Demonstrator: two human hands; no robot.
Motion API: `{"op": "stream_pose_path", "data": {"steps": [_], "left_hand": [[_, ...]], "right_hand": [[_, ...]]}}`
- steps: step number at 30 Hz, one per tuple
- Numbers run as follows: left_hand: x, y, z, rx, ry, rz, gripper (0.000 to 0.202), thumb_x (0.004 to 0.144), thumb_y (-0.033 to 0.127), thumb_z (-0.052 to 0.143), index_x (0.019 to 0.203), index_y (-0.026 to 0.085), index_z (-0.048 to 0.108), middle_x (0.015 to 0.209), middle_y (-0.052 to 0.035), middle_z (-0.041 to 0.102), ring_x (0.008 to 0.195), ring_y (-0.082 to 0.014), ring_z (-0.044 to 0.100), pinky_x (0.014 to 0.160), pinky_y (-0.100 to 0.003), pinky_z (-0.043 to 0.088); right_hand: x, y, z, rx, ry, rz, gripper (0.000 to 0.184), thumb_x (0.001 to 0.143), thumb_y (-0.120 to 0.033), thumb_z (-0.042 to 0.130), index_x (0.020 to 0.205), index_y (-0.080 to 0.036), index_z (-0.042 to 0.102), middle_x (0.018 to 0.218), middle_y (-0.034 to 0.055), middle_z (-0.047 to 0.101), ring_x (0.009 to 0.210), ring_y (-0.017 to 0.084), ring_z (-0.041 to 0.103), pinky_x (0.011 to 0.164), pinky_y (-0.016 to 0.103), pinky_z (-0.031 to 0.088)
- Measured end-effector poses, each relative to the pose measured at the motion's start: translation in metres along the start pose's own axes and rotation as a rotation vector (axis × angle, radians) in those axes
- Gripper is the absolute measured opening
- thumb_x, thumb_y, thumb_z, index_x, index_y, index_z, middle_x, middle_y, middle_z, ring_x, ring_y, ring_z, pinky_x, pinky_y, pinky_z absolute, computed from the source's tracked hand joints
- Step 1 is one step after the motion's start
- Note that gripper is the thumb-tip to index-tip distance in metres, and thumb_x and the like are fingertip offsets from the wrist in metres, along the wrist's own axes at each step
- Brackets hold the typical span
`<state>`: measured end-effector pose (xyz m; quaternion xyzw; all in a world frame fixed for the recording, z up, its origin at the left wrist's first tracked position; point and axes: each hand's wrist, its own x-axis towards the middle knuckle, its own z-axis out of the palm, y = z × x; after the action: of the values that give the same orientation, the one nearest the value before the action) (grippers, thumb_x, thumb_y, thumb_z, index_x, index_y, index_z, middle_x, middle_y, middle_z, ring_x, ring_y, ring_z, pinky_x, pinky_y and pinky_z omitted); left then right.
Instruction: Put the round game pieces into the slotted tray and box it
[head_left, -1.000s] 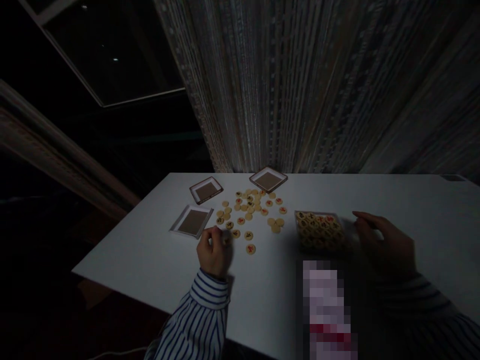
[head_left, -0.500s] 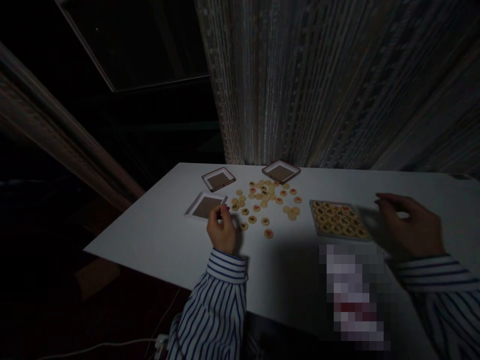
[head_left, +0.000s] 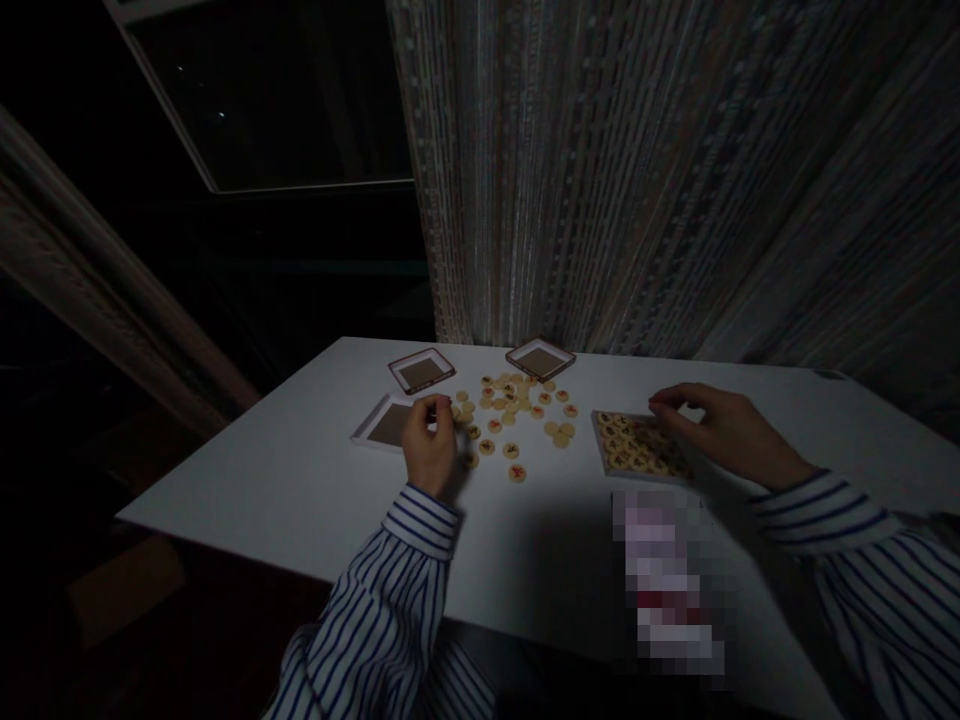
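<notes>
My left hand (head_left: pixel 430 445) is raised in front of an open box (head_left: pixel 386 425) with a grey-brown floor, left of a scatter of Chinese chess pieces (head_left: pixel 517 474). Its fingers are curled and the thumb meets the forefinger; whatever they hold, if anything, is hidden. Over the right end of a shallow tray (head_left: pixel 599 445) hovers my right hand (head_left: pixel 724 428), thumb and fingertips pinched together. Too little shows to tell what is in that pinch. Rows of round chess pieces with dark characters fill the tray, partly shaded by the hand.
Two brown-edged box lids or trays (head_left: pixel 421 374) lie along the back of the white table (head_left: pixel 255 480). A blurred-out pale item (head_left: pixel 664 580) lies near the front edge. Behind the table hangs a string curtain (head_left: pixel 600 180).
My right hand has moved left, from beside the tray to above its right end. My left hand stays curled by the open box. The view has shifted slightly.
</notes>
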<state>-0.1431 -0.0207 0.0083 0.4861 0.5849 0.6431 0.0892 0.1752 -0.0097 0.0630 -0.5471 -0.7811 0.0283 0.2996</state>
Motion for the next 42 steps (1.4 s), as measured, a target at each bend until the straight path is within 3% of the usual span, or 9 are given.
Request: {"op": "stream_pose_path", "data": {"steps": [5,11,15,20,26,31,37,42], "left_hand": [[0.044,0.012,0.02,-0.081,-0.014,0.055,0.018,0.081,0.029,0.046,0.079,0.016,0.058,0.074,-0.001,0.062,0.07,-0.0125,0.057,0.066,-0.023,0.044],[0.075,-0.018,0.029,-0.004,-0.104,0.086,0.02,0.082,0.029,0.046,0.08,0.015,0.06,0.074,-0.002,0.064,0.072,-0.0138,0.059,0.068,-0.024,0.045],[0.074,-0.038,0.02,0.241,-0.198,0.169,0.024,0.084,0.03,0.045,0.09,0.014,0.062,0.085,-0.0055,0.066,0.078,-0.0168,0.059,0.073,-0.029,0.046],[0.064,-0.047,0.015,0.51,-0.314,0.237,0.026,0.085,0.025,0.042,0.099,0.015,0.062,0.093,-0.009,0.066,0.087,-0.0216,0.059,0.079,-0.035,0.045],[0.06,-0.05,0.019,0.52,-0.341,0.284,0.025,0.085,0.024,0.043,0.098,0.014,0.062,0.096,-0.0094,0.066,0.09,-0.0215,0.059,0.081,-0.035,0.045],[0.058,-0.051,0.021,0.503,-0.326,0.304,0.022,0.084,0.024,0.044,0.096,0.015,0.061,0.095,-0.008,0.067,0.09,-0.0205,0.059,0.081,-0.035,0.046],[0.056,-0.046,0.023,0.491,-0.367,0.311,0.021,0.084,0.022,0.046,0.096,0.014,0.061,0.093,-0.0082,0.067,0.09,-0.021,0.059,0.082,-0.036,0.045],[0.054,-0.044,0.023,0.502,-0.382,0.328,0.02,0.084,0.021,0.046,0.095,0.015,0.062,0.091,-0.0075,0.067,0.088,-0.0206,0.06,0.08,-0.036,0.046]], "right_hand": [[0.024,-0.016,0.013,-0.109,-0.237,-0.153,0.024,0.079,-0.033,0.044,0.079,-0.019,0.064,0.079,0.005,0.067,0.073,0.019,0.061,0.066,0.031,0.047],[0.05,-0.023,0.04,-0.187,-0.374,-0.254,0.027,0.082,-0.031,0.041,0.088,-0.018,0.064,0.085,0.0064,0.067,0.077,0.019,0.06,0.072,0.032,0.045],[0.071,-0.03,0.06,-0.231,-0.436,-0.318,0.026,0.082,-0.029,0.041,0.087,-0.018,0.064,0.084,0.0071,0.066,0.076,0.019,0.06,0.072,0.032,0.044],[0.096,-0.045,0.091,-0.207,-0.509,-0.383,0.022,0.08,-0.025,0.044,0.084,-0.018,0.064,0.084,0.0069,0.067,0.077,0.02,0.06,0.069,0.03,0.044],[0.11,-0.063,0.118,-0.131,-0.605,-0.571,0.025,0.075,-0.013,0.045,0.089,-0.016,0.066,0.092,0.0095,0.066,0.088,0.02,0.058,0.078,0.031,0.042],[0.113,-0.064,0.132,-0.135,-0.662,-0.7,0.024,0.072,-0.016,0.053,0.093,-0.018,0.064,0.095,0.0086,0.064,0.091,0.021,0.055,0.08,0.032,0.04],[0.112,-0.068,0.137,-0.204,-0.713,-0.687,0.021,0.075,-0.018,0.051,0.091,-0.018,0.064,0.091,0.0095,0.062,0.084,0.02,0.055,0.074,0.032,0.041],[0.112,-0.067,0.137,-0.121,-0.743,-0.635,0.023,0.076,-0.018,0.051,0.095,-0.016,0.063,0.092,0.011,0.061,0.085,0.021,0.055,0.075,0.033,0.041]]}}
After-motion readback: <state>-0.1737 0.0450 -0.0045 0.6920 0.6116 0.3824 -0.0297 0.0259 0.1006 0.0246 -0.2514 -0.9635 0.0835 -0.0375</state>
